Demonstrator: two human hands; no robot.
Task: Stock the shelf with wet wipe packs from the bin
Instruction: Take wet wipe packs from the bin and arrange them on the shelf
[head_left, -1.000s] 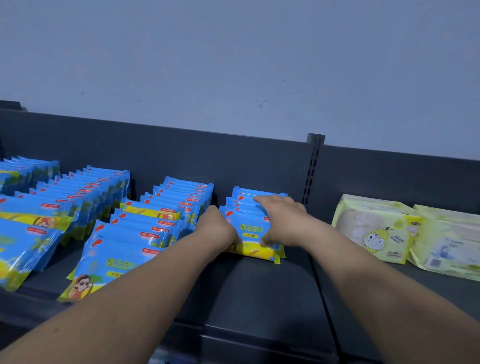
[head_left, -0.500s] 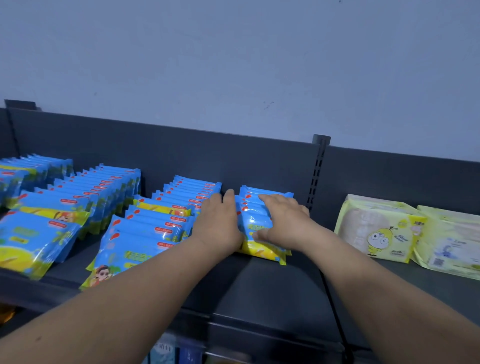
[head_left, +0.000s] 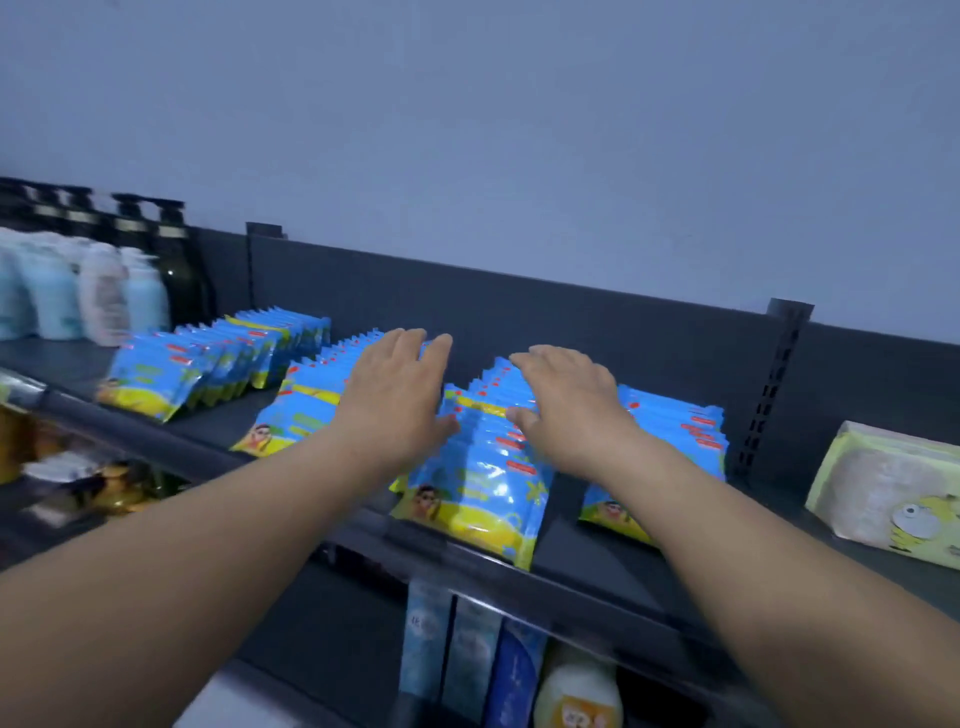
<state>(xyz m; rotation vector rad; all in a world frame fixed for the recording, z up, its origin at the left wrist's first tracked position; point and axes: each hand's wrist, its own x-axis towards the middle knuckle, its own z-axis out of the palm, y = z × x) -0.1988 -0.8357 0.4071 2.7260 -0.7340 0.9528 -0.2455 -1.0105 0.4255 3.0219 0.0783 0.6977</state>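
Wet wipe packs (head_left: 483, 483) mid-frame: hands moved here off the right-hand row (head_left: 680, 426). Left hand (head_left: 395, 405), right hand (head_left: 566, 410) flat, fingers straight, holding nothing. Likely straightening rows, not loading.

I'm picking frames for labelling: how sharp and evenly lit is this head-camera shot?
Head view: dim, bluish light; motion blur smears the left side, worst on the bottles; the blue wipe packs are soft, their print unreadable, with a faint sheen; the wide lens tilts and bows the shelf.
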